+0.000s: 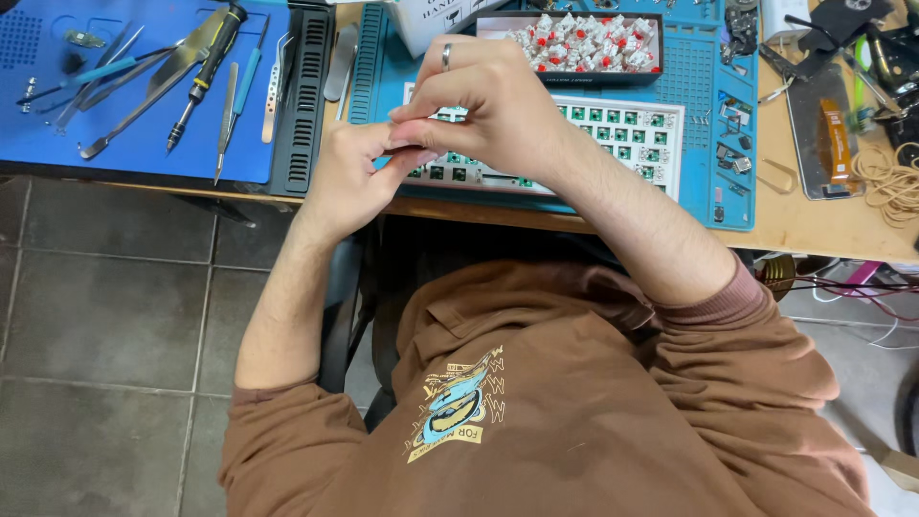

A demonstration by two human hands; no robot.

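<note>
**Both hands pinched together above a bare keyboard plate**

The left hand (349, 182) and the right hand (488, 105) met just above the near edge of a white keyboard plate (632, 134), fingertips pressed together around something too small to make out. Both hands were closed in a pinch; whether they held a key switch or only touched each other could not be told from this view. A ring sat on one finger of the right hand.

The plate lay on a blue-green work mat (704, 86) on the worktop (814, 230), its green switch sockets open in rows, with no switch visibly seated. By the look of it, the work stood at handling a single small part over the plate, and any placing of it would have called for a fine, square alignment with a socket.

Just behind the plate stood a shallow dark tray (661, 43) heaped with key switches (584, 43), white-bodied with red stems, lying loosely in all directions.

Well to the left, a second blue mat (57, 144) carried tweezers (124, 115), a black-handled screwdriver (206, 67) and slim prying tools laid side by side. To the right lay a coil of pale cord (890, 182) and a flat metal piece with an orange strip (831, 134).
</note>
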